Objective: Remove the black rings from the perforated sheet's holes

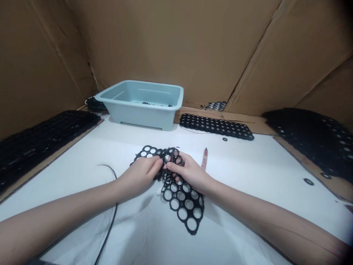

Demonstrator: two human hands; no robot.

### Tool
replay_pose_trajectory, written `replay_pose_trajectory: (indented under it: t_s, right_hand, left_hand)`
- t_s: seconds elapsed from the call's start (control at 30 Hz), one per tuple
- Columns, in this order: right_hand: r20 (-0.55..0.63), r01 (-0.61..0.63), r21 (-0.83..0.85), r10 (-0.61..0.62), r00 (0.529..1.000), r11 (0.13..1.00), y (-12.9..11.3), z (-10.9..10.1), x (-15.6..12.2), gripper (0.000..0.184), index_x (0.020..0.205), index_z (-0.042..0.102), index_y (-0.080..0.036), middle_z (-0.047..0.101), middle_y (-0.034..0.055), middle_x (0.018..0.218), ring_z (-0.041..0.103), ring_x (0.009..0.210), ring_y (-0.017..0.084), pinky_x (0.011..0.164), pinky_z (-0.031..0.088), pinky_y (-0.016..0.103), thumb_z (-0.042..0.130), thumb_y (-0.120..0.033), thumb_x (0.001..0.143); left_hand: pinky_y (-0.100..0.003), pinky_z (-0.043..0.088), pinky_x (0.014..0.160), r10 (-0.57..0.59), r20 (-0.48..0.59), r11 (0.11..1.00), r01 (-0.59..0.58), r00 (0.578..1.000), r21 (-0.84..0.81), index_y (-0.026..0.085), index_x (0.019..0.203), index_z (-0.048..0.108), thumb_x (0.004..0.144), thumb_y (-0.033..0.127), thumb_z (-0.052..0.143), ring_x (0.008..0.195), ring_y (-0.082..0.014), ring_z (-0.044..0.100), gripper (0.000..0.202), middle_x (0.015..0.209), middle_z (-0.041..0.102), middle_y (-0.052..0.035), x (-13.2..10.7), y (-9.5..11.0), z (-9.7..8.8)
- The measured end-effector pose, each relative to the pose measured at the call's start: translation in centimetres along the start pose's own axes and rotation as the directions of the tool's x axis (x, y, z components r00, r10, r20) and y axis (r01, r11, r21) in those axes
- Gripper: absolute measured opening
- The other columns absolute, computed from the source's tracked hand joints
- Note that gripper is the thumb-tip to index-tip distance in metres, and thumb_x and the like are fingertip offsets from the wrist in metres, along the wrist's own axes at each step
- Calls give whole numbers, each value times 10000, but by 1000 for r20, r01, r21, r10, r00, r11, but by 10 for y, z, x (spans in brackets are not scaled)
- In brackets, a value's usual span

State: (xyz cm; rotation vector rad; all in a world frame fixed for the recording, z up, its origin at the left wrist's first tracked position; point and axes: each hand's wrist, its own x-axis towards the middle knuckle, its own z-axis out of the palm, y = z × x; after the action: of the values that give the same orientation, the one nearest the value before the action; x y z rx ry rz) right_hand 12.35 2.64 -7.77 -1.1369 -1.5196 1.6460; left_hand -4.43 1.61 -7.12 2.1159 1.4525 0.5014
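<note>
A black rubber sheet punched full of round holes [182, 204] lies crumpled on the white table [248, 173] in front of me. My left hand [142, 173] pinches its upper part, fingers closed on the sheet. My right hand [189, 171] grips the same sheet from the right, fingers hooked through the holes. The lower end of the sheet trails toward me beneath my right wrist.
A pale blue plastic tub [140, 105] with small black rings inside stands at the back. Stacks of black holed sheets lie at left [41, 136], behind centre [216, 127] and at right [317, 138]. A red-and-white pen-like tool [204, 159] and loose black rings [308, 181] lie on the table. A thin black cable [111, 217] runs at the left. Cardboard walls surround the table.
</note>
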Motion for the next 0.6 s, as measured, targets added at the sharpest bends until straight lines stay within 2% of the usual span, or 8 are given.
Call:
replay_pose_trajectory:
  t_s: [0.07, 0.13, 0.2, 0.27, 0.33, 0.4, 0.47, 0.6]
  right_hand:
    - [13, -31, -19, 31, 999, 999, 1, 1, 0, 80, 826, 412, -179, 577, -8, 703, 425, 406, 35, 381, 362, 170, 484, -191, 796]
    - [-8, -48, -8, 48, 999, 999, 2, 1, 1, 86, 825, 373, -189, 590, -6, 700, 406, 389, 34, 365, 347, 165, 451, -162, 798]
    - [-37, -43, 24, 44, 998, 999, 3, 2, 1, 100, 818, 362, -191, 587, -7, 704, 403, 397, 33, 362, 345, 159, 453, -157, 793]
    - [-32, -26, 46, 28, 999, 999, 3, 2, 2, 115, 807, 361, -191, 575, -12, 698, 409, 406, 32, 359, 346, 155, 475, -180, 793]
    - [-21, -19, 54, 20, 1000, 998, 2, 2, 2, 144, 802, 361, -191, 541, -32, 658, 402, 398, 31, 351, 341, 153, 502, -214, 793]
    - [-22, -23, 49, 24, 999, 999, 1, 3, 1, 163, 810, 367, -192, 480, -58, 607, 387, 385, 29, 344, 337, 154, 521, -242, 792]
    - [-28, -25, 38, 26, 999, 999, 1, 3, 0, 178, 829, 371, -193, 425, -74, 580, 379, 384, 31, 345, 341, 157, 531, -261, 790]
    - [-8, -2, 46, 2, 1000, 999, 0, 2, -2, 202, 846, 370, -194, 411, -70, 606, 395, 415, 36, 358, 356, 159, 543, -278, 784]
  left_hand:
    - [-261, 331, 522, -58, -113, 997, 52, 992, -59, 181, 605, 404, 873, 326, 235, 558, -142, 459, 348, 581, 491, 5, 7, -8, -9]
    - [-256, 325, 515, -136, -311, 990, 115, 941, -87, 186, 595, 379, 869, 312, 225, 542, -137, 439, 339, 552, 453, 12, 11, -15, -18]
    - [-253, 308, 511, -130, -438, 990, 137, 889, -15, 188, 586, 353, 870, 312, 228, 523, -130, 423, 334, 529, 431, 17, 11, -17, -24]
    - [-255, 289, 509, -30, -383, 981, 101, 923, 166, 186, 583, 356, 866, 304, 253, 513, -127, 423, 323, 526, 446, 13, 8, -13, -23]
    - [-261, 283, 510, 57, -236, 937, 30, 970, 348, 183, 608, 399, 860, 300, 275, 520, -133, 444, 305, 556, 495, -2, 4, -6, -15]
    - [-267, 294, 513, 99, -122, 892, -34, 988, 451, 180, 665, 447, 865, 305, 263, 535, -146, 476, 300, 609, 546, -22, 1, -1, -7]
    - [-272, 313, 513, 112, -35, 879, -82, 993, 469, 176, 727, 472, 881, 318, 225, 541, -159, 501, 324, 644, 574, -35, -1, 0, -3]
    - [-274, 348, 525, 123, 106, 925, -153, 987, 347, 168, 887, 485, 889, 405, 213, 587, -177, 542, 361, 722, 613, -51, -4, -2, -4]
